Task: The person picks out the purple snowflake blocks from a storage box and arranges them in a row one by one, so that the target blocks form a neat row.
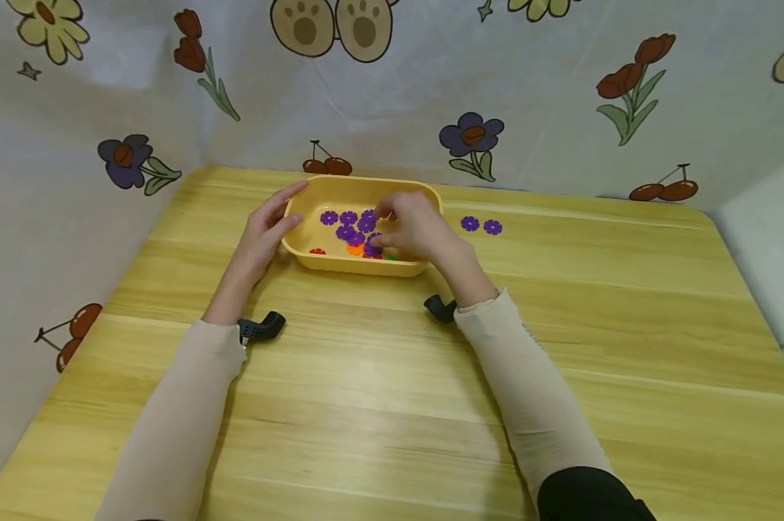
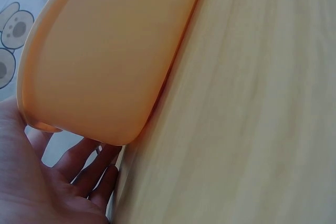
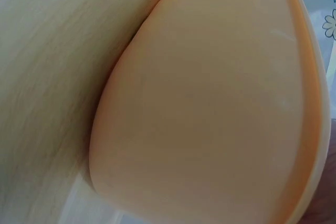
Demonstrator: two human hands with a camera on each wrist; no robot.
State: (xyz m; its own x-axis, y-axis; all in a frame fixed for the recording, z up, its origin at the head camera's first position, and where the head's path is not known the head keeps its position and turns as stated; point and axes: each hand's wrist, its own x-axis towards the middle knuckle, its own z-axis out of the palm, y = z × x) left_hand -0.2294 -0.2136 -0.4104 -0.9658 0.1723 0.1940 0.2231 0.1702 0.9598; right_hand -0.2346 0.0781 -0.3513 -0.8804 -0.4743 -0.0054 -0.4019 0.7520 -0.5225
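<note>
A yellow plastic basin point(image 1: 359, 266) stands at the back of the table, with several purple flower-shaped discs point(image 1: 346, 231) in it. Orange point(image 1: 355, 250) and red discs point(image 1: 317, 252) lie by its near wall, beside a bit of green. My left hand point(image 1: 266, 223) grips the basin's left end, thumb over the rim and fingers along the outer wall; the left wrist view shows these fingers point(image 2: 84, 169) below the rim. Into the basin's right half reaches my right hand point(image 1: 414, 226), its thumb and bent index finger apart above purple discs. Whether it holds a disc, I cannot tell.
Two purple discs point(image 1: 481, 225) lie on the wooden table point(image 1: 366, 376) to the right of the basin. A printed cloth point(image 1: 398, 94) hangs behind the table's back edge. Dark wrist-worn devices point(image 1: 265, 327) sit by both sleeves.
</note>
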